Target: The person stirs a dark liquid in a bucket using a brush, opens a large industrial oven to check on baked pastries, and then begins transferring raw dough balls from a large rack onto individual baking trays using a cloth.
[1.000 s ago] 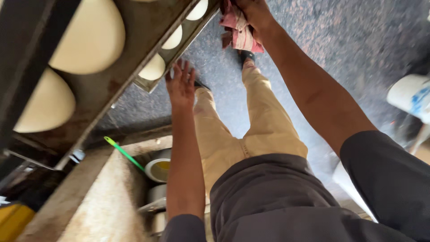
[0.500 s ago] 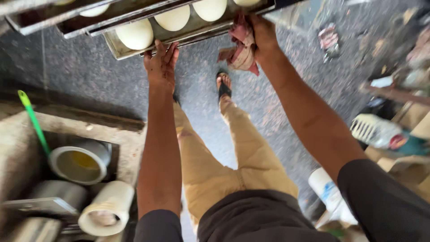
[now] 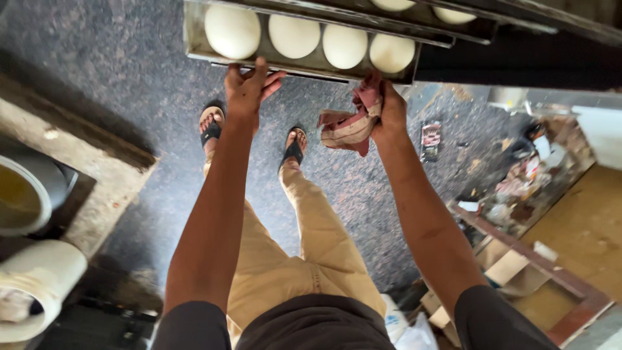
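Speckled grey floor (image 3: 129, 78) is spreading below a metal tray (image 3: 194, 29) of pale dough rounds (image 3: 232, 30). Left hand (image 3: 249, 87) is pressing open-fingered against the tray's front edge, while right hand (image 3: 389, 107) is clenching a red-checked cloth (image 3: 346, 129) against that edge; the tray appears only partly out of the rack.

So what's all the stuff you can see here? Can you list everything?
Metal tray: one, grey, top, in a dark rack.
Dough balls: four in this tray, pale cream, in a row; more behind.
Cloth: one, red and white checked, between right hand and tray edge.
Tubs: two, white, far left in a stone ledge.
Floor: dark speckled stone.
Clutter: boxes and packets, right.
Sandals: two, black, on the feet.
Left hand: under the tray edge, bare.
Right hand: gripping the cloth.
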